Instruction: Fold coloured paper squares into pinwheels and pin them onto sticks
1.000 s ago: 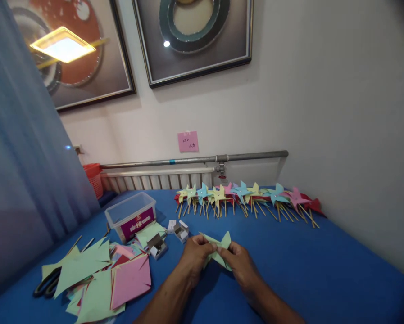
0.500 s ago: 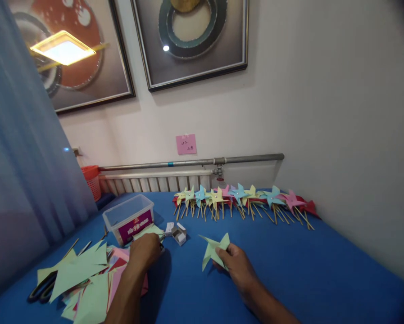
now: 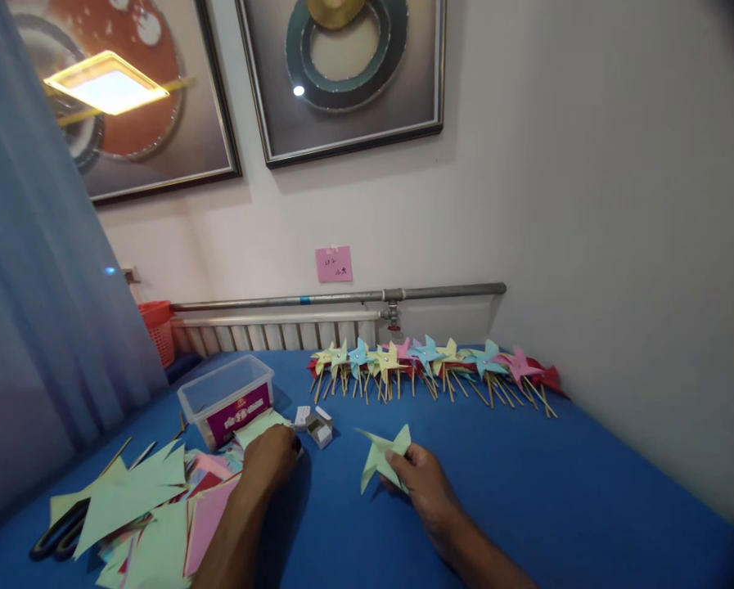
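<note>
My right hand [image 3: 425, 483] pinches a pale green paper pinwheel [image 3: 382, 460] between thumb and fingers, its blades folded in and no stick visible on it. My left hand [image 3: 274, 454] is closed low over the table, beside a pale green paper sheet [image 3: 262, 425]. Something small and dark shows at its fingertips, too hidden to name. Just beyond it a small open box [image 3: 320, 429] holds white contents, with a small white packet [image 3: 301, 417] alongside. Behind the left hand stands a clear plastic tub [image 3: 227, 401] with a purple label.
Coloured paper sheets [image 3: 164, 532] pile up at the left, with black-handled scissors [image 3: 60, 532] partly under them. A row of finished pinwheels on sticks [image 3: 428, 360] lies along the back of the blue table [image 3: 526, 491]. A red basket [image 3: 158, 331] stands by the radiator [image 3: 281, 334].
The whole view has shifted slightly. My left hand has turned a little near the green sheet, and the dark thing at its fingertips shows more. The right hand still grips the pinwheel.
</note>
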A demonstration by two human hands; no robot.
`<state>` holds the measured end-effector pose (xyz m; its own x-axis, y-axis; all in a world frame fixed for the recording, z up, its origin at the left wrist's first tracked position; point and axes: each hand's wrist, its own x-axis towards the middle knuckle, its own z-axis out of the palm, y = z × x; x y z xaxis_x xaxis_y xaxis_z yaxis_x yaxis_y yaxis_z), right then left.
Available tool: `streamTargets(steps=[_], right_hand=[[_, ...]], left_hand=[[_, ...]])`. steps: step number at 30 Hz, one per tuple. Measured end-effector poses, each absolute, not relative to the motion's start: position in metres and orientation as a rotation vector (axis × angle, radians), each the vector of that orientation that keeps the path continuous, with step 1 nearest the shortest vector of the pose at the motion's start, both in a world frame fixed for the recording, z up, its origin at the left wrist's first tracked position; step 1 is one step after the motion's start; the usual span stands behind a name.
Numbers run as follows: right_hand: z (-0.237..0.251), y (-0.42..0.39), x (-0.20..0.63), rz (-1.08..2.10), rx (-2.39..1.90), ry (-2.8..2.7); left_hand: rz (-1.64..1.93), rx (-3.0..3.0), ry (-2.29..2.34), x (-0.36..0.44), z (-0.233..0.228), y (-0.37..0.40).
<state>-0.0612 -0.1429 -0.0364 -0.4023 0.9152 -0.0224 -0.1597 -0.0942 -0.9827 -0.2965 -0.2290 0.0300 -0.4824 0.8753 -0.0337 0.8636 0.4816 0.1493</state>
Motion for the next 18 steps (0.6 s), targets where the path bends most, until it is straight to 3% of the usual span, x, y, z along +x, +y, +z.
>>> streamTargets(steps=[8, 18], right_hand=[[-0.0302, -0.1469, -0.0582, 1.641, -0.889, -1.350], [-0.0276, -0.1480, -0.0582, 1.626, -0.899, -1.351]], left_hand=[[0.126, 1.529, 2.664, -0.2977, 0.0244, -0.2260], [0.325, 1.530, 2.706, -0.2899, 0.0291, -0.2253]])
